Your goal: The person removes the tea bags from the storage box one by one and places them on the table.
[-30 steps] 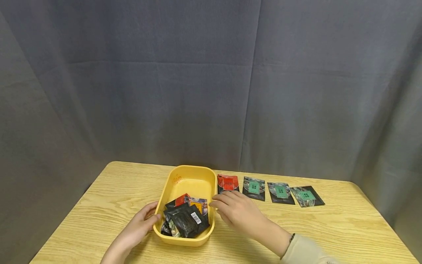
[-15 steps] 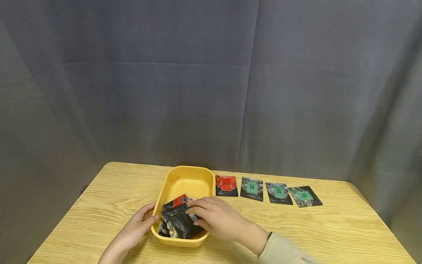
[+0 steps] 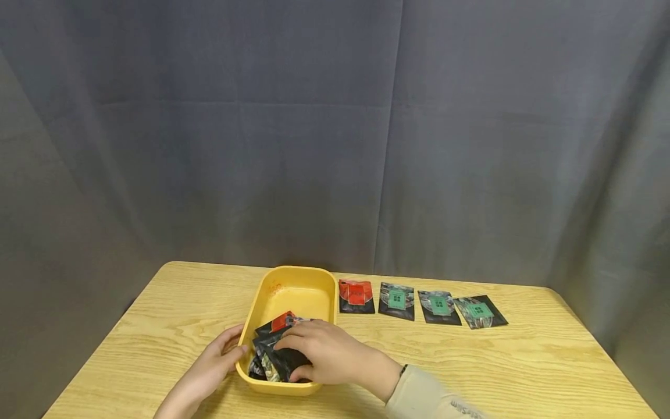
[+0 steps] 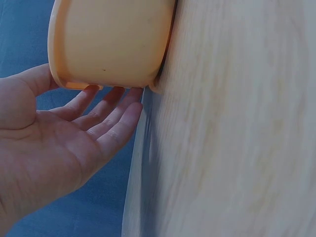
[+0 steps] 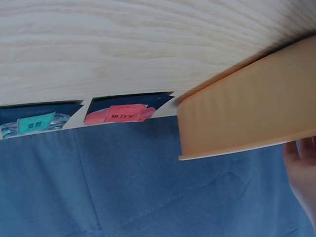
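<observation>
A yellow plastic bin [image 3: 298, 297] stands on the wooden table with several black packets [image 3: 272, 358] heaped in its near end, one showing a red label. My left hand [image 3: 211, 366] holds the bin's left side. In the left wrist view, the thumb crosses the rim and the fingertips touch the outer wall. My right hand [image 3: 327, 352] reaches over the right rim, its fingers and thumb spread apart over the black packets. Its fingertips are partly hidden, and in the right wrist view the bin wall hides them, so whether a packet is pinched cannot be told.
Right of the bin, a red-labelled packet [image 3: 356, 297] lies along the back of the table [image 3: 450, 366]. Beside it lie several green-labelled packets [image 3: 396, 301], the rightmost tilted. A grey curtain [image 3: 314, 145] hangs behind the table.
My right hand has moved left from beside the bin, over its rim and down onto the packets inside. My left hand has stayed at the bin's left side.
</observation>
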The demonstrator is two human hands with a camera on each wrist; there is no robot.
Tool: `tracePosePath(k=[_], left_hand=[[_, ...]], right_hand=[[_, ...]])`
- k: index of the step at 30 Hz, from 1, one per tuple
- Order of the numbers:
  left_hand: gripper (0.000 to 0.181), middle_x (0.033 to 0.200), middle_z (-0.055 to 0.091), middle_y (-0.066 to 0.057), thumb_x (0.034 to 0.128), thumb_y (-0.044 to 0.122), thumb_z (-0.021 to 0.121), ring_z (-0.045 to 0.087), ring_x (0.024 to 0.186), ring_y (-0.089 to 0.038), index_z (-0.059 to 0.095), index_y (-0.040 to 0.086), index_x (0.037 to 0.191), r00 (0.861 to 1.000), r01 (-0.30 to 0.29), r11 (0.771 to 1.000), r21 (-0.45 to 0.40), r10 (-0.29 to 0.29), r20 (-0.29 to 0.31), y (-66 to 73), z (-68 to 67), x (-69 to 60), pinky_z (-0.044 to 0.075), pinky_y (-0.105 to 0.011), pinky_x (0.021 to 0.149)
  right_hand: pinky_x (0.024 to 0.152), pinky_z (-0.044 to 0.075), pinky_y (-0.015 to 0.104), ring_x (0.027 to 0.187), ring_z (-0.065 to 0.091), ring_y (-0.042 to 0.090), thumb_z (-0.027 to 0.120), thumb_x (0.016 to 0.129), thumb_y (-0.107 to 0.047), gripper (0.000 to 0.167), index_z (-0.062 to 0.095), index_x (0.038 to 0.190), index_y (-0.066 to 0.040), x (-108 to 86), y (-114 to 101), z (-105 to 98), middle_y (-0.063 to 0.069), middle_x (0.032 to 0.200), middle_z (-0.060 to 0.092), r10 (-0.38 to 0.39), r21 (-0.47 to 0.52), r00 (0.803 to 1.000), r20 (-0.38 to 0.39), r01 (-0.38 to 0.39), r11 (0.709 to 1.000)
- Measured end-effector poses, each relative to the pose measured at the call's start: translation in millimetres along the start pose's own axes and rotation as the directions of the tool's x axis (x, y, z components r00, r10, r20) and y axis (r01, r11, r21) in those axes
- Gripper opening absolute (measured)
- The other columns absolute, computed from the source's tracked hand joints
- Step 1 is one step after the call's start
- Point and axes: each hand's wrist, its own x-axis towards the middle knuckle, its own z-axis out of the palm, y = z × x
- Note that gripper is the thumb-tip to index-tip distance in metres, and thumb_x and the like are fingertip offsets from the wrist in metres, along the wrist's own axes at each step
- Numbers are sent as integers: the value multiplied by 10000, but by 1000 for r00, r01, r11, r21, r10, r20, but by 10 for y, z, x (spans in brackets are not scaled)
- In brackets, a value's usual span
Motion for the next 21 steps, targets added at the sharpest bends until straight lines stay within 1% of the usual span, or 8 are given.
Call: tracePosePath(k=[3, 6, 11, 15, 21], left_hand=[[534, 1388, 453, -348, 1001, 58, 510, 573, 1167, -365, 314, -139, 1456, 1000, 9, 1000, 1, -9, -2, 8, -4, 1, 559, -383, 872], [535, 1389, 452, -348, 1003, 66, 509, 570, 1171, -364, 311, -142, 1455, 1000, 6, 1000, 1, -6, 4, 6, 3, 8, 557, -384, 874], [535, 1379, 466, -340, 1002, 68, 513, 578, 1161, -354, 318, -140, 1454, 1000, 10, 1000, 4, -10, -4, 4, 7, 10, 559, -383, 869], [535, 1381, 468, -338, 1002, 71, 521, 582, 1159, -352, 326, -134, 1455, 1000, 22, 1000, 9, -22, -16, 7, 8, 11, 558, -398, 873], [527, 1390, 460, -339, 1009, 76, 511, 572, 1176, -372, 325, -125, 1460, 999, 42, 999, 18, -41, -21, 18, 11, 12, 554, -425, 882]], right_hand=[[1088, 401, 336, 1205, 544, 77, 761, 856, -428, 533, 617, 1324, -217, 48, -7, 12, -72, 1264, 619, 6, 13, 1000, 11, -6, 1000], [1099, 387, 335, 1213, 541, 78, 777, 842, -428, 556, 614, 1331, -218, 78, 5, 36, -67, 1285, 615, 32, 31, 999, 30, -33, 999], [1114, 367, 330, 1217, 537, 78, 788, 836, -420, 567, 607, 1334, -216, 108, 39, 88, -64, 1294, 610, 72, 68, 996, 58, -76, 995], [1110, 369, 324, 1226, 532, 86, 793, 833, -424, 583, 601, 1338, -205, 124, 61, 124, -53, 1302, 603, 85, 79, 995, 59, -89, 993], [1064, 410, 345, 1239, 519, 94, 804, 823, -415, 591, 601, 1341, -215, 122, 67, 155, -59, 1312, 596, 115, 94, 992, 50, -119, 988]])
